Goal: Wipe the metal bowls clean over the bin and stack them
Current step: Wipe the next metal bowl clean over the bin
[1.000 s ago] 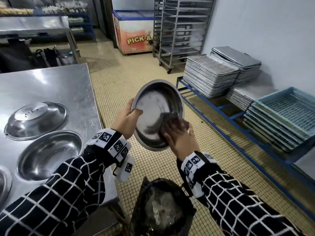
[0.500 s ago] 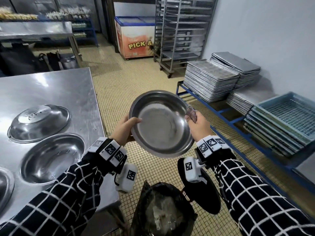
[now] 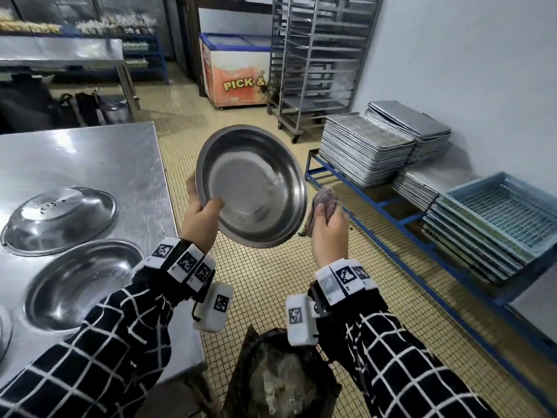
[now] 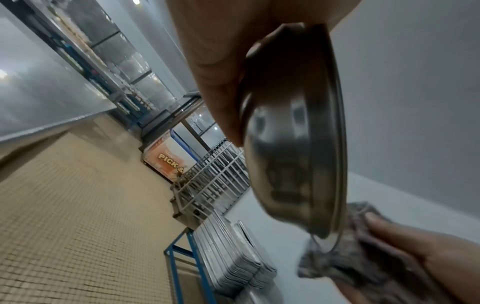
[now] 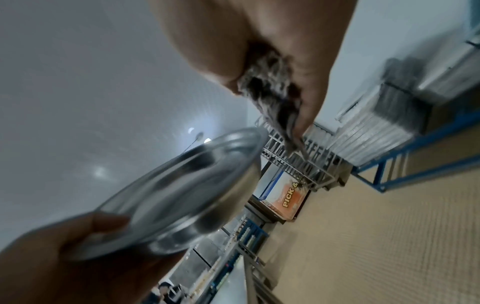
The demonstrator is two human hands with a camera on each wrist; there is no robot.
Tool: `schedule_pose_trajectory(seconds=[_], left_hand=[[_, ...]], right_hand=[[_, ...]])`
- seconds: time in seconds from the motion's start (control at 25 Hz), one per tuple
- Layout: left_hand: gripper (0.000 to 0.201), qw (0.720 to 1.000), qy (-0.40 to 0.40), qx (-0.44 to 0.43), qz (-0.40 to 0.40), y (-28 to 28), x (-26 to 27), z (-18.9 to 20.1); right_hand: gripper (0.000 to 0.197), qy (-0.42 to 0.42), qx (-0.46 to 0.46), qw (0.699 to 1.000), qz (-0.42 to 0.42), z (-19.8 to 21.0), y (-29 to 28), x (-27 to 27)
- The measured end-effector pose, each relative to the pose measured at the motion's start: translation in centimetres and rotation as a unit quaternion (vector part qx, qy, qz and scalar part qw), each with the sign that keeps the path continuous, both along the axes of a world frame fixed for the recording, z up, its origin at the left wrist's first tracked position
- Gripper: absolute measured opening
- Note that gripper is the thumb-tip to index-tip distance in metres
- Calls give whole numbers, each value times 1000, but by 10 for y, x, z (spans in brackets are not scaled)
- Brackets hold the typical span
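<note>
Round shallow steel bowl (image 3: pixel 251 187) sits tilted in my left hand (image 3: pixel 200 223) — thumb hooked over the near rim, fingers behind it — held up above the black-lined bin (image 3: pixel 281 378) with its hollow turned toward me. My right hand (image 3: pixel 328 229) is just beside the bowl's right edge, its grip pinching a crumpled brownish-grey cloth (image 3: pixel 324 203); I cannot tell whether cloth and rim touch. On the steel bench (image 3: pixel 90 158) to my left lie two more bowls — one upturned (image 3: pixel 60 220), one open (image 3: pixel 81 283).
</note>
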State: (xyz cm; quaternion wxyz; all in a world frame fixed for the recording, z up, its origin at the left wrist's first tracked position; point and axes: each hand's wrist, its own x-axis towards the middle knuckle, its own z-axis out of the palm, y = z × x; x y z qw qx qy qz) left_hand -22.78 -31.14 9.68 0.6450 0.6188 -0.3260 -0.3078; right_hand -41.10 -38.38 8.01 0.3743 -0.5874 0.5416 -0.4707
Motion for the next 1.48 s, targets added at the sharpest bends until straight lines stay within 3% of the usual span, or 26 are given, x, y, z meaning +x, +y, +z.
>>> schedule_pose_trajectory(seconds=[0.08, 0.12, 0.2, 0.28, 0.36, 0.44, 0.52, 0.56, 0.64, 0.72, 0.8, 0.88, 1.0, 1.04, 1.08, 1.16, 1.24, 1.32, 1.48], left_hand=[[53, 999, -34, -2, -5, 2, 2, 3], [47, 999, -39, -1, -10, 2, 5, 3], [54, 999, -24, -13, -24, 2, 8, 5], [66, 999, -12, -32, -29, 1, 11, 8], [60, 999, -11, -40, -24, 0, 13, 12], [56, 998, -7, -46, -30, 1, 18, 12], [54, 997, -10, -54, -45, 4, 20, 8], [54, 997, -18, -54, -55, 4, 18, 6], [59, 996, -29, -54, -67, 5, 14, 4], [66, 996, -28, -46, -78, 4, 8, 8], [46, 993, -18, -57, -97, 0, 6, 11], [28, 990, -45, -63, -119, -3, 7, 13], [21, 987, -57, -59, -135, -1, 3, 8], [22, 989, -49, -46, -133, 0, 0, 4], [27, 990, -40, -29, -135, 1, -4, 2], [45, 988, -22, -8, -151, 1, -9, -1], [42, 984, -10, 15, -179, 0, -7, 0], [38, 980, 15, 38, -197, -1, -1, 4], [32, 973, 29, 55, -224, -5, 12, 5]], right_hand=[[34, 52, -83, 995, 29, 3, 10, 4], [36, 95, -113, 985, 88, 3, 18, 10], [44, 214, -157, 931, 252, -5, 35, 24], [50, 275, -199, 866, 368, -20, 50, 35], [57, 306, -240, 842, 375, -32, 49, 34], [62, 409, -282, 805, 323, -40, 31, 22], [64, 509, -275, 773, 259, -44, 13, 6], [68, 529, -256, 773, 240, -47, 10, 2], [71, 473, -242, 806, 262, -49, 20, 11], [57, 346, -232, 845, 336, -51, 39, 26], [53, 295, -234, 858, 349, -52, 50, 29], [60, 377, -237, 844, 300, -52, 42, 14], [56, 561, -179, 783, 202, -54, 10, -18], [53, 562, -148, 795, 173, -53, 0, -25], [51, 524, -124, 828, 152, -49, -6, -28], [50, 371, -122, 914, 111, -33, -14, -25], [51, 225, -107, 966, 73, -14, -18, -23], [47, 188, -52, 979, 61, 2, -22, -28], [25, 197, 37, 976, 90, 4, -24, -42]])
